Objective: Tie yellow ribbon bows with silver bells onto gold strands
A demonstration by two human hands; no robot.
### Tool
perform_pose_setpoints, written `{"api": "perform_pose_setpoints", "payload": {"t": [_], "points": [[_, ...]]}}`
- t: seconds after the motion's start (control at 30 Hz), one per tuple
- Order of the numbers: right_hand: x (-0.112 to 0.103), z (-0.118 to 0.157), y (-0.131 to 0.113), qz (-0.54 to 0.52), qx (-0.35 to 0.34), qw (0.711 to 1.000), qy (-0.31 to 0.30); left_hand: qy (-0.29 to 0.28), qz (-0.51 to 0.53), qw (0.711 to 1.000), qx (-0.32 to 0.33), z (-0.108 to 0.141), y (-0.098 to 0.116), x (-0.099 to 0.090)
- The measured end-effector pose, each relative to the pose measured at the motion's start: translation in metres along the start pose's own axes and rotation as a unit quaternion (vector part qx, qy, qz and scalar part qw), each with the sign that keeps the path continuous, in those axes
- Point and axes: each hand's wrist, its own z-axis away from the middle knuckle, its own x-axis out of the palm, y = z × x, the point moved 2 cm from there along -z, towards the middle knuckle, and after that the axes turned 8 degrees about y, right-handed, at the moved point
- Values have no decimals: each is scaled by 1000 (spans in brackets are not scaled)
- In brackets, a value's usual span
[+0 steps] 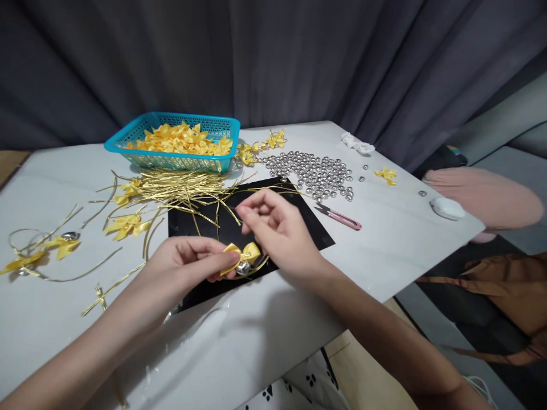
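Between the thumb and fingers of my left hand (194, 259) is a yellow ribbon bow (251, 252), with a silver bell (243, 267) hanging just under its middle. My right hand (276, 228) is raised above and to the right of the bow, thumb and index finger pinched together; a thin gold cord appears to run from the fingertips, though its end is hard to make out. Both hands are over a black mat (231, 219). Behind them lies a pile of gold cords (179, 188), partly on the mat.
A blue basket (171, 152) of yellow bows stands at the back left. Silver bells (316, 171) are spread behind the mat, near pink-handled snips (339, 217). Finished-looking bows with cords (64, 245) lie left. A white case (447, 208) sits at the right edge.
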Motion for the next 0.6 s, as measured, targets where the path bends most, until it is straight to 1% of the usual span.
{"api": "perform_pose_setpoints", "payload": {"t": [0.03,0.07,0.13,0.17,0.2,0.23,0.27,0.3,0.33,0.37,0.4,0.43,0.47,0.5,0.53,0.57,0.6], "points": [[-4,-5,8,48,12,999,20,9,1,1000,1,-3,-2,-1],[-8,-9,15,118,12,993,20,15,3,1000,1,-5,-4,-2],[-16,-16,31,272,20,962,-23,20,9,1000,-5,-10,-9,-3],[-20,-18,36,317,23,947,-35,22,14,1000,-12,-12,-11,-4],[-24,-19,39,352,3,936,-26,26,23,999,-19,-14,-12,-4],[-27,-19,38,370,-21,929,-3,33,35,999,-26,-15,-13,-4],[-30,-18,35,370,-49,927,35,40,50,997,-33,-15,-13,-4],[-32,-16,30,354,-73,929,81,49,68,996,-36,-15,-12,-4],[-32,-12,25,320,-76,937,121,57,88,994,-37,-15,-10,-5],[-32,-7,20,268,-56,951,147,65,109,991,-36,-14,-8,-5],[-29,0,16,200,-11,968,151,74,131,988,-34,-13,-5,-6],[-23,7,14,117,69,983,124,85,155,984,-35,-11,-2,-6],[-15,17,13,31,147,986,66,96,180,978,-40,-10,0,-7],[-4,27,11,-43,219,975,-10,106,202,972,-51,-8,3,-7],[7,37,11,-109,284,949,-87,116,223,966,-64,-6,4,-7],[18,47,10,-175,340,916,-121,125,243,959,-79,-4,6,-7],[27,54,10,-243,382,884,-119,131,259,953,-92,-2,7,-6]]}}
